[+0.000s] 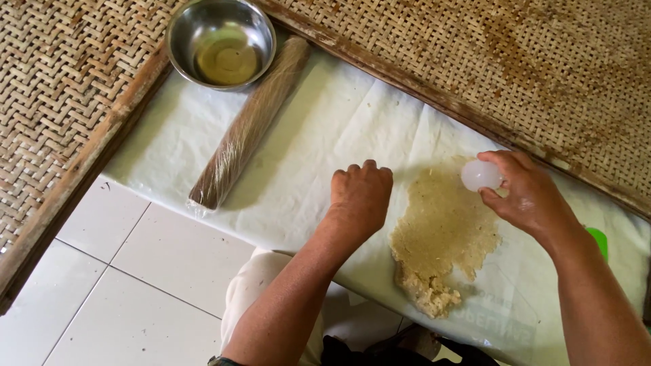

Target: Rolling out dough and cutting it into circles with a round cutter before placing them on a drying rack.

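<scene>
Dough [444, 234], flattened into a rough tan sheet, lies on the white plastic sheet [325, 135] just in front of you, its thick crumbly end nearest your knees. Your right hand [525, 193] hovers over the far right edge of it, fingers curled around a small translucent white round cup [480, 175]. Your left hand [361, 193] rests knuckles-up on the sheet just left of the dough, closed into a loose fist with nothing visibly in it. Farther left, a wooden rolling pin wrapped in clear film [247, 125] lies at a slant, its far end beside a steel bowl [221, 42] holding a little yellowish liquid. Woven bamboo mats [542, 68] border the sheet, and white floor tiles [135, 271] show near left.
</scene>
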